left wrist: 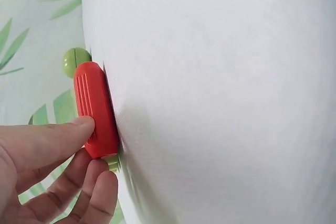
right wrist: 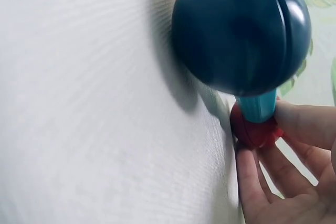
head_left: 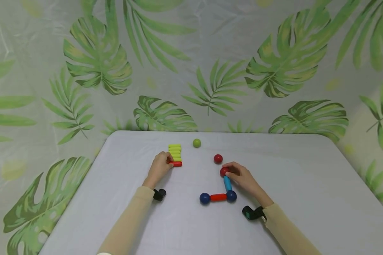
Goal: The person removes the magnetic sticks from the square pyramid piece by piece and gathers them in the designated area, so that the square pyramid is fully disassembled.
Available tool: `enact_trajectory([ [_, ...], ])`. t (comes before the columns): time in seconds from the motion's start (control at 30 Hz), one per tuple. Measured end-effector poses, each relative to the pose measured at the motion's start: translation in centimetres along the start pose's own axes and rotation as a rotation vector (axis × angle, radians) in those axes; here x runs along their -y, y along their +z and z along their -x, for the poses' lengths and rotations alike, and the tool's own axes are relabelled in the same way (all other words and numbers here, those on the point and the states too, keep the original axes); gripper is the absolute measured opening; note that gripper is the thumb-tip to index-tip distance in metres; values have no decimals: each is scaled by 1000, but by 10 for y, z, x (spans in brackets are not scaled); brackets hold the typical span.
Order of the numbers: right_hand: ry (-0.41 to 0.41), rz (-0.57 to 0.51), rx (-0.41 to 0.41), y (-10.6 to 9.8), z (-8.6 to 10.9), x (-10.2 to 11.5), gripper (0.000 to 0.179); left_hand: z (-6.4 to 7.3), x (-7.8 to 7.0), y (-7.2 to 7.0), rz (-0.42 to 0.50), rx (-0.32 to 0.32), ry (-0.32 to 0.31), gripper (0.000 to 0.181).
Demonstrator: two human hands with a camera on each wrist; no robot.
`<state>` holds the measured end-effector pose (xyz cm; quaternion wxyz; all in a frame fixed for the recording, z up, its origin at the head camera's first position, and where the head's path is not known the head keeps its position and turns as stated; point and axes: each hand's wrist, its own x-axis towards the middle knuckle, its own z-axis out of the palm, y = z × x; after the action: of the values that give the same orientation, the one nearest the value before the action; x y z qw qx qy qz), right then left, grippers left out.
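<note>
My left hand (head_left: 160,165) pinches a ridged red rod (left wrist: 96,106) between thumb and fingers, beside a row of several yellow-green rods (head_left: 175,152). On the right, my right hand (head_left: 242,178) grips a red ball (head_left: 224,172) at the far end of a light blue rod (head_left: 228,183). The rod's near end meets a dark blue ball (head_left: 231,196), which looms large in the right wrist view. From that ball a second red rod (head_left: 218,197) runs left to another dark blue ball (head_left: 205,198), making an L shape.
A loose red ball (head_left: 218,158) lies just beyond the right hand. Farther back, near the table's far edge, is a green ball (head_left: 196,143). White cloth (head_left: 290,170) covers the table, and a leaf-patterned sheet (head_left: 210,71) hangs behind it.
</note>
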<state>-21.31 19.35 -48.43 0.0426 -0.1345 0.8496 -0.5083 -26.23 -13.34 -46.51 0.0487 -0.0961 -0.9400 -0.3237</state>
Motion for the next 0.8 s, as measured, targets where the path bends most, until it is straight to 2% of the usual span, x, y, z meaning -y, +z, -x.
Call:
enact_trajectory([
  [0.1,16,8,-19,0,2,1,29,2,-3,-1,-30,-5,26,14],
  [0.13,22,13,-23,0,3,1,29,3,-4,0,-28,2,48,14],
  [0.2,43,11,-37,-1,5,3,29,6,-10,0,19,55,131,13],
  [0.27,69,11,-54,-1,7,5,29,11,-19,1,104,179,233,16],
  [0.37,96,11,-72,-1,9,6,30,23,-39,9,222,458,358,26],
  [0.43,108,15,-80,-1,9,6,30,33,-53,18,196,601,402,30],
  [0.47,108,17,-81,-1,9,6,31,38,-59,23,159,637,427,31],
  [0.53,108,15,-80,-1,9,6,31,45,-68,32,83,664,471,31],
  [0.63,97,5,-78,-1,9,5,32,48,-73,38,5,645,520,26],
  [0.73,90,1,-71,-1,8,4,31,44,-71,36,11,651,548,23],
  [0.8,83,2,-66,-1,7,3,30,39,-69,35,70,653,516,23],
])
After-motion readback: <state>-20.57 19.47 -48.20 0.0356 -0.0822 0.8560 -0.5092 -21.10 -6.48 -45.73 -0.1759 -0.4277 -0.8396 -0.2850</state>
